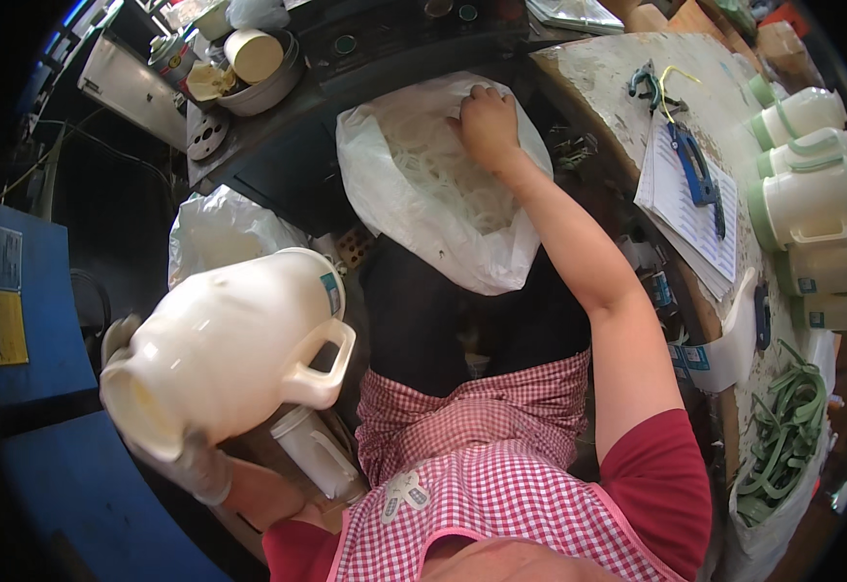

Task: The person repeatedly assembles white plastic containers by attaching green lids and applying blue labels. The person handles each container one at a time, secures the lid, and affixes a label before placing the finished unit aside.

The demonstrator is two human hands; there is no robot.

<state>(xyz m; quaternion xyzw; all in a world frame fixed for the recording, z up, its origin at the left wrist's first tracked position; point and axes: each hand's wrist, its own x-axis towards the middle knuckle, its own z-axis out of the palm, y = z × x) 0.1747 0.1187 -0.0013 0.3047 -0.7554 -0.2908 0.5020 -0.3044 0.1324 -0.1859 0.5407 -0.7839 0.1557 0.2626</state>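
My left hand (200,469), in a pale glove, grips a large cream plastic jug body (225,344) around its narrower end. The jug lies tilted on its side, its handle toward my lap and its wide end pointing away. My bare right hand (488,124) reaches into a white plastic bag (482,260) between my knees, at its far right side. Its fingers are curled down, and whatever they hold is hidden. Many translucent pale plastic rings (433,179) fill the bag.
On the right bench are pliers (649,89), a blue utility knife (697,170), paper sheets (681,209), several cream jugs with green parts (816,204) and a bag of green strips (782,427). A white jug (315,454) stands low at left, near blue panels (45,291).
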